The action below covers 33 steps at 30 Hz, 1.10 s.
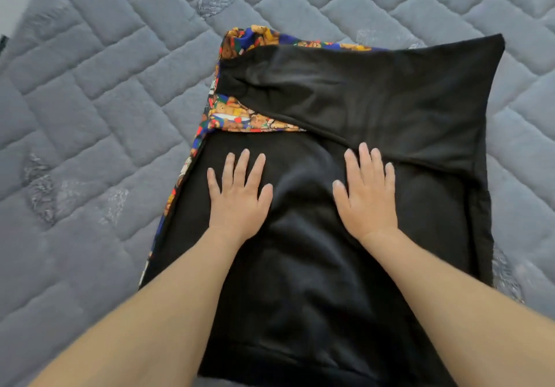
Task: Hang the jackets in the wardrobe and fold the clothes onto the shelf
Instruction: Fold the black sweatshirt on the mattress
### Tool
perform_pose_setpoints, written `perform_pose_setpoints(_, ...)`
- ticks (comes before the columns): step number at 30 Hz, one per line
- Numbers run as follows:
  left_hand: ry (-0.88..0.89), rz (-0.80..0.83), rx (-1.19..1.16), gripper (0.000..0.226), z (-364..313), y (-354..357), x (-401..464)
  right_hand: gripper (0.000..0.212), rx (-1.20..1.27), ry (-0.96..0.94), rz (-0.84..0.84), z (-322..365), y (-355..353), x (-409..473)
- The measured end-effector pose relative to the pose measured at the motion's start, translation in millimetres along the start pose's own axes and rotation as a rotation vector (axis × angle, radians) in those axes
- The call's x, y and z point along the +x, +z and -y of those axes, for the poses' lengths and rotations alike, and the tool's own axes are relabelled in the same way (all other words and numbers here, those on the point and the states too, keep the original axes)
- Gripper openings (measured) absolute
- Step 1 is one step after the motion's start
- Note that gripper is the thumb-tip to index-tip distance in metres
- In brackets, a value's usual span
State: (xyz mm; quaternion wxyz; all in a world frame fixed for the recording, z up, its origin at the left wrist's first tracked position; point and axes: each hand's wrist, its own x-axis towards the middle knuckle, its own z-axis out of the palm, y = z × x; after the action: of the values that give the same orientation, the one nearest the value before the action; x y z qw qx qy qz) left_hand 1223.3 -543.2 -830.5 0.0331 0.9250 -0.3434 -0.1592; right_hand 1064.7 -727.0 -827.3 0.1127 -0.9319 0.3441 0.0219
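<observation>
Hands down flat on the cloth, both of them, and this is the folding half of the job in full swing. Left hand (237, 194) lies palm down with straight, spread fingers on the black garment (315, 236), and right hand (368, 193) does the same just beside it, the two a little apart, gripping nothing, only pressing. That garment looks like a black sweatshirt or top with a bright teddy-bear print lining (240, 116) showing along its left edge and at the far left corner; exactly what kind of clothing it is I cannot tell. One black panel, perhaps a sleeve or side flap, is already turned in across the far part, running out toward the mattress's right side. The garment sits on the near middle of a grey quilted mattress (105, 101), its lower hem reaching the near edge of the view. So my read: the fold is partly made and the hands are smoothing the body flat. Next up, I judge, comes taking hold of an end and doubling the piece over on itself, and that calls for a pinch on two corners and an even lift, since soft fleece like this will sag and slip out of line. Quilted bricks in a herringbone cover the whole surface; no wardrobe or shelf is in sight.
</observation>
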Motion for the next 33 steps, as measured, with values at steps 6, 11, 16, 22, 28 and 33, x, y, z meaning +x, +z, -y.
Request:
perform_pose_setpoints(6, -0.159, 0.061, -0.012, 0.062, 21.6, 4.3, -85.8, 0.070, -0.120, -0.065, 0.157, 7.9, 4.2, -117.5)
perform_pose_setpoints(11, 0.068, -0.078, 0.075, 0.069, 12.5, 10.8, -183.0, 0.069, -0.099, -0.150, 0.208, 12.4, 0.0, -185.0)
perform_pose_setpoints(16, 0.246, 0.259, 0.214, 0.103, 3.5, 30.2, -248.0, 0.056, 0.020, -0.366, 0.039, 4.6, -3.9, -250.5)
perform_pose_setpoints(22, 0.282, 0.127, 0.458, 0.064, -11.3, 17.6, -233.6, 0.075, -0.280, -0.388, 0.295, 13.5, -9.1, -266.2)
perform_pose_setpoints(28, 0.107, 0.058, 0.438, 0.020, -39.6, -40.4, -192.4, 0.025, -0.300, -0.113, 0.384, 19.6, -52.5, -220.9)
perform_pose_setpoints(33, -0.038, 0.077, 0.476, 0.027, -49.6, -103.5, -156.4, 0.033, -0.249, 0.100, 0.580, -2.3, -117.8, -163.7)
